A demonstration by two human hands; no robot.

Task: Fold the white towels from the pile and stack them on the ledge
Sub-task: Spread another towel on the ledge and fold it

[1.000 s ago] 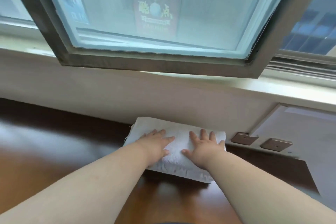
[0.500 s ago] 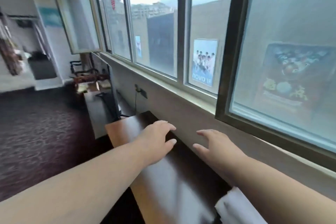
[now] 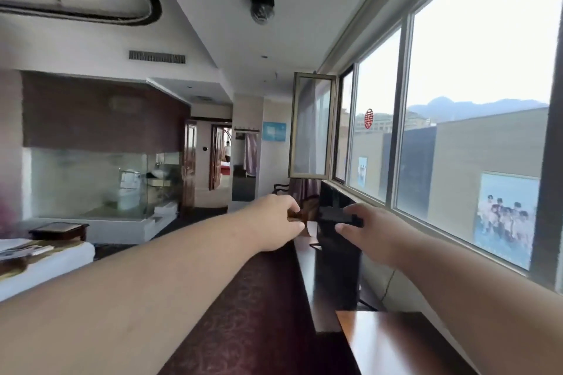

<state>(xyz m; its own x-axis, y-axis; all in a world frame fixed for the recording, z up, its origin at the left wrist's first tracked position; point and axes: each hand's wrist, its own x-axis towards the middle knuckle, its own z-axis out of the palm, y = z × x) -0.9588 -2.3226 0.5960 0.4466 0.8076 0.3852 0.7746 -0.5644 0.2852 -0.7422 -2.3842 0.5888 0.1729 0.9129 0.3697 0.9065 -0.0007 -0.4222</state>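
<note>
Premises: a hotel guest room, shown by a white-sheeted bed (image 3: pixel 45 265), glass-walled bathroom (image 3: pixel 91 183), patterned carpet (image 3: pixel 259 313) and ceiling vent (image 3: pixel 157 57).

Brown wooden ledge (image 3: pixel 393 341), below window

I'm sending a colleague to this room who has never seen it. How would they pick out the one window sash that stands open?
Follow the long row of windows on the right wall toward the far end of the room. Past the pane with the round red sticker, the open sash juts into the room above the dark ledge. Unlike the shut panes, it has a pale gold frame and stands at an angle to the wall.
</note>
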